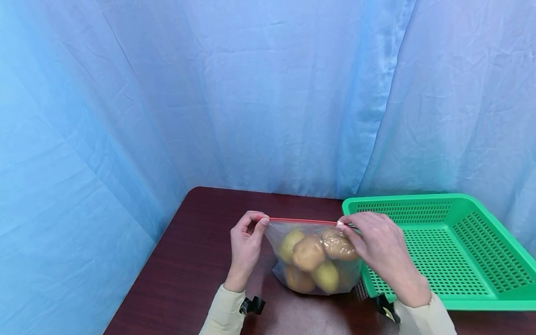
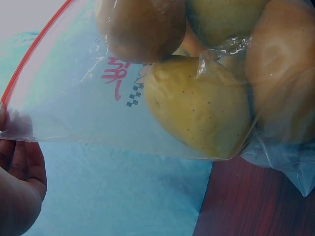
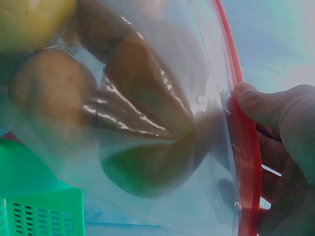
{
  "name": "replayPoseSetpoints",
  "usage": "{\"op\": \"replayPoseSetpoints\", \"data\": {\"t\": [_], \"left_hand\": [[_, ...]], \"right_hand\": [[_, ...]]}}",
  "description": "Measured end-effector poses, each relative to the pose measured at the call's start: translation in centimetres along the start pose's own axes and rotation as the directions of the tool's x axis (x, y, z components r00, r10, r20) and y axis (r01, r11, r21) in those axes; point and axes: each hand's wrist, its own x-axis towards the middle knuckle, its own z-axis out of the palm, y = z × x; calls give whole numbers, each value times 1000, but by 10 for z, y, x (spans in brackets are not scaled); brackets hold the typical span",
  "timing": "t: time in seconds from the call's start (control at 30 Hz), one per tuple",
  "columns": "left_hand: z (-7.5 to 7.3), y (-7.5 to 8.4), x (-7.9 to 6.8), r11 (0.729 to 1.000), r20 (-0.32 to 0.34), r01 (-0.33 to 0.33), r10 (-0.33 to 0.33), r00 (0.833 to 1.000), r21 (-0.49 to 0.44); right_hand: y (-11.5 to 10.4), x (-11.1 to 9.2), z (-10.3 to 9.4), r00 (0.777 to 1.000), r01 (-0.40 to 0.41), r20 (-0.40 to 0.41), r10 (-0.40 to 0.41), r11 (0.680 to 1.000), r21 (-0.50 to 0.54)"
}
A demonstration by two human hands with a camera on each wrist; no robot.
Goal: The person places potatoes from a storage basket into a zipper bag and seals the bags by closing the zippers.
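Observation:
A clear zip bag [image 1: 311,228] with a red seal strip stands on the table, filled with several yellow and brown potato-like rounds. Its left top corner is pinched by my left hand [image 1: 246,244], thumb and fingers on the red strip. At the other end of the strip, my right hand [image 1: 383,246] grips the bag's edge between thumb and fingers. In the left wrist view a speckled yellow potato [image 2: 199,105] presses against the plastic. Brown potatoes [image 3: 54,93] show through the bag in the right wrist view. Printed pink lettering is partly visible on the bag.
A green plastic basket [image 1: 477,301] with perforated walls stands to the right, touching or close beside the bag. The dark reddish-brown table [image 1: 188,260] extends to the left. Light blue curtains [image 1: 268,93] hang behind and at the left side.

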Motion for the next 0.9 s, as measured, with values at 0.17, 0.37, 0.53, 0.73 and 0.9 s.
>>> {"op": "replayPoseSetpoints", "data": {"t": [0.17, 0.37, 0.53, 0.73, 0.9], "left_hand": [[0, 0, 0, 1000, -1, 1, -1, 1000, 0], [0, 0, 0, 1000, -1, -2, 2, 1000, -2], [0, 0, 0, 1000, -1, 0, 0, 1000, -7], [0, -1, 0, 1000, -2, -1, 1, 1000, -14], [0, -1, 0, 1000, -2, -4, 4, 1000, -11]], "right_hand": [[0, 0, 0, 1000, 12, -21, -12, 1000, -5], [1, -1, -1, 1000, 3, -19, -4, 1000, -6], [1, -2, -3, 1000, -11, -5, 11, 1000, 1], [1, -3, -5, 1000, -23, 2, 23, 1000, -4], [2, -4, -5, 1000, -22, -6, 21, 1000, -9]]}}
